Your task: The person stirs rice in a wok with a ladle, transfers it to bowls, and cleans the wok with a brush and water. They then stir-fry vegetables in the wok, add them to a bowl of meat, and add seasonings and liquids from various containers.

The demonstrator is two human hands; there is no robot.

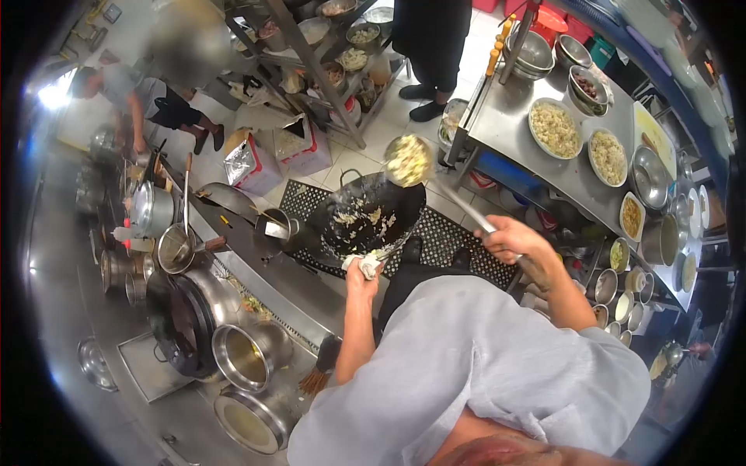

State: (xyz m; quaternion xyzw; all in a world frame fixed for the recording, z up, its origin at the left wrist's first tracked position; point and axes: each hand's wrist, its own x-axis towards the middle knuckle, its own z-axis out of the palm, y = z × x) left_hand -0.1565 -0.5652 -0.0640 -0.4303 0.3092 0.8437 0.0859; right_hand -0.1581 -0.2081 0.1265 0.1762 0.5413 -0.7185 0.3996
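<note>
The left hand (364,281) is closed around a crumpled white cloth (363,266), and with this cloth it grips the near rim of a big, round, black metal wok (373,220). The wok is in front of the left hand, and its inside has scattered pale bits of food (361,221) and dark marks. The right hand (509,239) has its fingers wrapped around the long grey metal handle of a round ladle (466,208). The bowl of this ladle is ahead of the right hand and to its left, near the far right rim of the wok, and it is filled with a yellow and whitish food mixture (409,161). I cannot tell if the bowl touches the rim.

To the right of the right hand is a long steel table (497,116), with white oval plates of pale, grainy food (555,128) on it. To the left of the left hand are a steel pot with brownish liquid (242,357) and, farther forward, a round wire strainer (176,248). Far ahead on the left, a person in a grey top (120,85) stands apart from both hands.
</note>
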